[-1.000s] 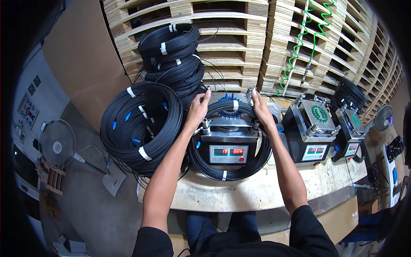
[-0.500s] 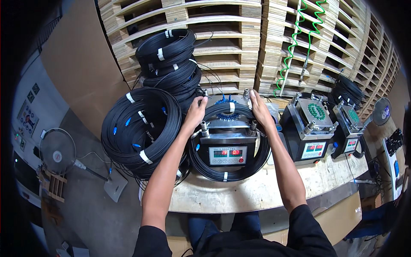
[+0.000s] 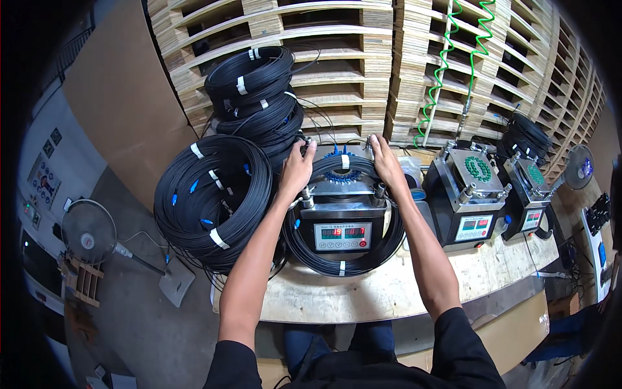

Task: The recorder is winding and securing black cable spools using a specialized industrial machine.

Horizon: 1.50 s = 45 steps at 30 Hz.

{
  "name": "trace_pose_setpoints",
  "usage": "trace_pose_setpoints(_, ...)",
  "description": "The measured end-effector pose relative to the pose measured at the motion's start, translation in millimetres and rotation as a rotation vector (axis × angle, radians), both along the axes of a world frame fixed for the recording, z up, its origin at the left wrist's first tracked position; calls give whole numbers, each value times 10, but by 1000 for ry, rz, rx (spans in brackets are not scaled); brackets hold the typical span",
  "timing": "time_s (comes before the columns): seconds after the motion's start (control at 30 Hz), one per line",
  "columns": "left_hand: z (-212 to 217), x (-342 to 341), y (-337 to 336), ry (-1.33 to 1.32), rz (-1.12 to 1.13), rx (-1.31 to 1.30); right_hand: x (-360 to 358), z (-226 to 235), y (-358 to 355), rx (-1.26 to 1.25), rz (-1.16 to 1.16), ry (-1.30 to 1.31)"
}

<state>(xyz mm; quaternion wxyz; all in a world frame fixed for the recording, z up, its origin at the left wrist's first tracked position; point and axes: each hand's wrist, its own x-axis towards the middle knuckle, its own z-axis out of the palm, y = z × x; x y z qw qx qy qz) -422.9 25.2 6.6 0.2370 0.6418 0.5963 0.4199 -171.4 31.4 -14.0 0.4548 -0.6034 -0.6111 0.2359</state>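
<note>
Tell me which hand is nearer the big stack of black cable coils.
Left. The left hand sits right beside the stack of coils; the right hand is across the machine.

— What's on that desk (image 3: pixel 389 295)?
— A worn, pale top carrying three grey winding machines (image 3: pixel 341 223) in a row, one ringed by a black cable coil (image 3: pixel 343 262), with bundled coils (image 3: pixel 210 198) stacked at its left end.
</note>
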Motion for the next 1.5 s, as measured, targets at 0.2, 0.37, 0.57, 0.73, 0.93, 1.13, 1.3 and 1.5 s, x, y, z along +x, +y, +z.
trace_pose_setpoints(0.2, 57, 99, 36, -71, 60, -3, -65, 27, 9, -18, 9, -41)
trace_pose_setpoints(0.37, -35, -7, 71, -70, 9, -12, -110, 86, -50, -131, -33, -73)
trace_pose_setpoints(0.57, -97, -16, 32, -67, 26, -27, 0, -43, 46, -109, -7, -25)
trace_pose_setpoints(0.73, -48, 62, 21, -96, 16, -26, 113, -153, 88, 45, -18, 15)
trace_pose_setpoints(0.93, -97, -4, 30, -83, -3, 9, -3, -34, -35, 27, -36, 72)
trace_pose_setpoints(1.13, -60, 1, 5, -98, 15, -36, 21, -45, 6, -59, -91, 10)
trace_pose_setpoints(1.3, -57, 6, -9, -84, 28, -36, 31, -67, -5, -21, -28, 34)
trace_pose_setpoints(1.5, -80, -37, 22, -77, 8, -65, -13, -75, 5, 18, -39, 29)
